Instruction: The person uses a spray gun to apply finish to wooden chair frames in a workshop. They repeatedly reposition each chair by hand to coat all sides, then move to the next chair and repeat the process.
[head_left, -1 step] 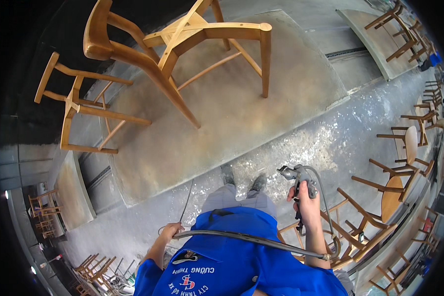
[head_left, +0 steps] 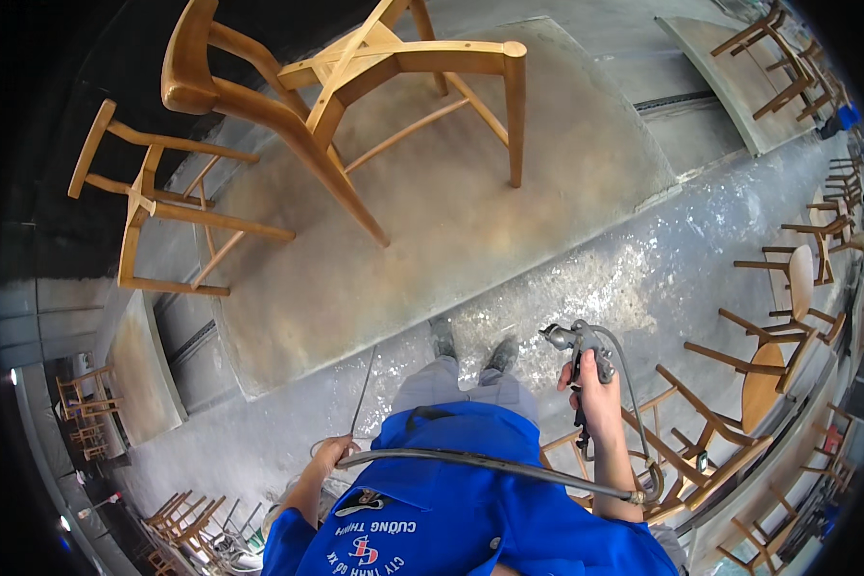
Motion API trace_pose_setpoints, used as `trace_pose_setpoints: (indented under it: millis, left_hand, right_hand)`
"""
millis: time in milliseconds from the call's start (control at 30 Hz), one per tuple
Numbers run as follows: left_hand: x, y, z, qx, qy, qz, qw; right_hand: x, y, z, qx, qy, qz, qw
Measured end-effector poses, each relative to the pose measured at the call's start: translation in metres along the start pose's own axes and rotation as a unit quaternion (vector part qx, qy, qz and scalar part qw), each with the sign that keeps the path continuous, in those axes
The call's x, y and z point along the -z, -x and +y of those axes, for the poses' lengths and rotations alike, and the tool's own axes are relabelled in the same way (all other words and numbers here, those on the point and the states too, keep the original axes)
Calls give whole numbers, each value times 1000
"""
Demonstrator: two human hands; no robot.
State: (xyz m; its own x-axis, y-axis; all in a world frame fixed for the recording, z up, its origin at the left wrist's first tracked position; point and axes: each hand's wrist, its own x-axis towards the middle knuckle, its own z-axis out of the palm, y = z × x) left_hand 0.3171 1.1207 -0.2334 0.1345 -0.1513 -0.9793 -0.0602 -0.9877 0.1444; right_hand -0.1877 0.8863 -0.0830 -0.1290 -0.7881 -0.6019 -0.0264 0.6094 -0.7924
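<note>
My right hand (head_left: 600, 392) is closed round a metal spray gun (head_left: 574, 336), whose nozzle points to the left. A thin hose loops down from the gun. Across the front of my blue shirt runs a thicker grey hose (head_left: 490, 465), and my left hand (head_left: 334, 451) is closed on its left end. Ahead, a bare wooden chair frame (head_left: 326, 101) stands on a large flat board (head_left: 432, 230) with brownish stains. Left of it is a second wooden chair frame (head_left: 149, 206) at the board's edge. Both hands are apart from the chairs.
Several wooden chairs (head_left: 715, 408) stand in a row along the right, close to my right arm. More chair frames (head_left: 187, 518) are at the lower left. Another board (head_left: 730, 86) lies at the far right. My shoes are on paint-spattered concrete floor (head_left: 595, 278).
</note>
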Motion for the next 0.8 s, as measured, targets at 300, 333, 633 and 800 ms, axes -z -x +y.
trace_pose_setpoints:
  millis: [300,333,633,800]
  left_hand:
    - [-51,23,-72,-43,30,30,998]
    - [-55,17,-78,-64,22,32,997]
    - [-39,-48,29,-149,38,76,985]
    - [24,-61,164,-236,90,23,967]
  right_hand:
    - [60,38,-7,71,-88,14,993]
    - [64,49,-12,76,-118,21,990]
    - [55,87,-57,333,-151,-5,931]
    - [5,116,-54,353,-51,61,932]
